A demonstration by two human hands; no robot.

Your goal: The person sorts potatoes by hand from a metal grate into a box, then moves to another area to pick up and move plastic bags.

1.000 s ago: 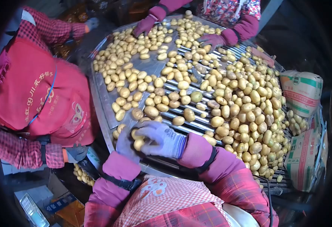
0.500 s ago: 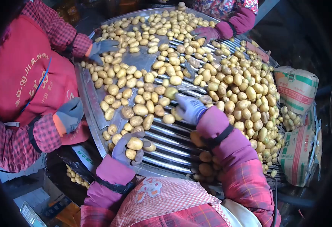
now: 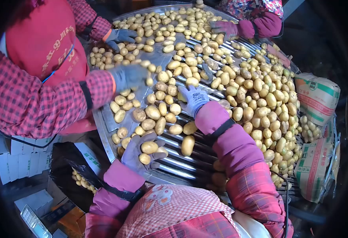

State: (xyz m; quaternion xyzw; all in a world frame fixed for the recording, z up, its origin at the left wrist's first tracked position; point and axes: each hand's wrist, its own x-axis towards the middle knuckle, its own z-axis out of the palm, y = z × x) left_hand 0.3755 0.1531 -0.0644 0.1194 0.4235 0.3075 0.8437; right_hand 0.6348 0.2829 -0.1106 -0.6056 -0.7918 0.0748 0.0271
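My left hand [image 3: 136, 155], in a grey-purple glove, is palm up near the front of the sorting table, fingers curled round several potatoes; one larger potato [image 3: 149, 147] lies above a smaller potato [image 3: 144, 159]. My right hand [image 3: 194, 100], gloved in pale lavender, reaches over the metal rollers [image 3: 178, 154]. A greenish potato [image 3: 180, 96] shows between its thumb and fingers, mostly covered. Loose potatoes surround this hand, and a single oblong potato [image 3: 187, 145] rests on the rollers between my two hands.
A big potato heap [image 3: 265, 103] covers the right side, beside printed bags [image 3: 316, 95]. At left, a co-worker's blurred gloved hand [image 3: 130, 76] and other gloved hand [image 3: 120, 37] are over potatoes. Another person's glove [image 3: 224, 29] is at the back. A black-lined box [image 3: 69, 156] holds potatoes.
My right hand has moved up and slightly left onto the greenish potato. My left hand still holds potatoes. The left co-worker's nearer hand has swung over the table.
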